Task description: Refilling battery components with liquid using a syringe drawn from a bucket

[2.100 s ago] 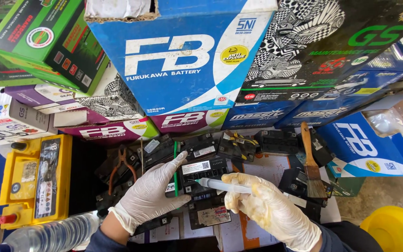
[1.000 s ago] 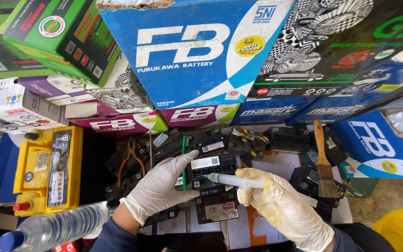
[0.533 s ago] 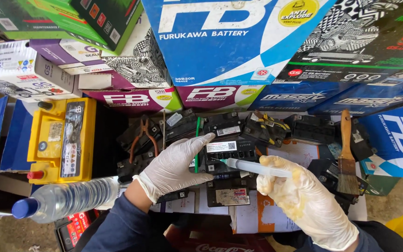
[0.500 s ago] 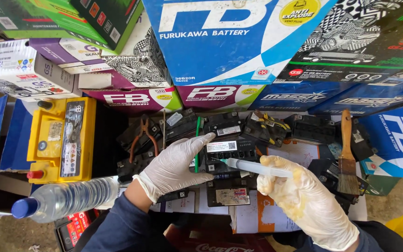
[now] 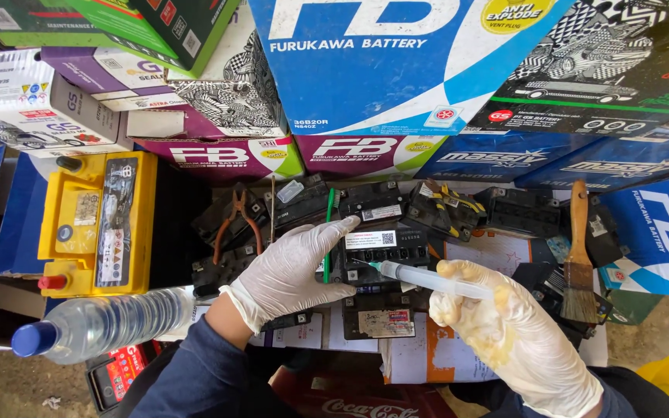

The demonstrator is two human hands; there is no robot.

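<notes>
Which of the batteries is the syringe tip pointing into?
The small black battery with the white label, steadied by the left hand; the yellow battery stands apart.

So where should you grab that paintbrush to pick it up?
Take the paintbrush by its bare wooden handle, coming from above at the far end. It lies flat with the handle pointing away from the person and the bristles toward them, so the handle is free while the bristle end rests on dark battery parts.

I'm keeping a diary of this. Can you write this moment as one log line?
left hand: steadies small black battery | right hand: holds syringe, tip at battery top | nearby: paintbrush, water bottle
</notes>
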